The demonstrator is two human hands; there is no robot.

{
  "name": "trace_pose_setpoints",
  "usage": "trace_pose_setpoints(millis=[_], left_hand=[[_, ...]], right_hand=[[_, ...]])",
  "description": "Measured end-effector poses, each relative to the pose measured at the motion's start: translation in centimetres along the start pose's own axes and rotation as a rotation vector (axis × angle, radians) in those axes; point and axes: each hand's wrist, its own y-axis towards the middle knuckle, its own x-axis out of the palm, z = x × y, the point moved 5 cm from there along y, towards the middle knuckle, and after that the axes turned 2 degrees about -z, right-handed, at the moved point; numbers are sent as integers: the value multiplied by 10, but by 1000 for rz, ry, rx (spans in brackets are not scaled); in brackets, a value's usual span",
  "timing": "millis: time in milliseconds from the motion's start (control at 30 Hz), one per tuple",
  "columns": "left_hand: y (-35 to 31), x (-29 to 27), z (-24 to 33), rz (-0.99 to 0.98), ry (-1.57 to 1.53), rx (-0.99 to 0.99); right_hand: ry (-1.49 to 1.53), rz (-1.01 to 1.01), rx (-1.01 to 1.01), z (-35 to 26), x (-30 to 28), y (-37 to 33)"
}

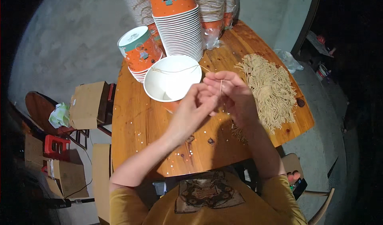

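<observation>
A thin tan cord (205, 68) is pinched between the fingertips of my right hand (236, 96). One length of it runs left across the mouth of a white-lined paper bucket (153, 81), and a short piece stands up at my fingers. My left hand (196, 104) meets the right one in front of the bucket, its fingers closed at the cord; the exact grip is partly hidden. The bucket tilts toward me, its orange outside showing below. Right of my hands lies a large heap of tan cords (268, 91).
Behind the bucket rises a tall stack of orange paper buckets (177, 33), with a shorter upside-down stack (140, 51) to its left. More wrapped stacks (209, 9) stand at the back. Small white dots are scattered over the wooden table (131, 117). Cardboard boxes (88, 105) stand left.
</observation>
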Motion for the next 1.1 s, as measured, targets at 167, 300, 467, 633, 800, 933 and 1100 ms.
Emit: trace_pose_setpoints(millis=[167,300,467,633,800,933,1100], left_hand=[[4,10,-26,-55,-106,-194],[1,5,-26,-65,-2,-256],[-3,-6,2,-2,552,-15],[-4,7,31,-67,1295,638],[2,16,35,-112,1434,662],[5,15,38,-204,1408,705],[10,4,35,-253,1339,556]], right_hand=[[-165,-12,-70,0,7,-6],[-468,-14,-158,2,-11,-8],[-1336,5,-301,-12,-22,-20],[-1272,75,-501,-24,-1,-24],[-576,50,-273,9,-8,-18],[-346,-54,-111,16,-11,-14],[-632,39,-3,29,-21,-7]])
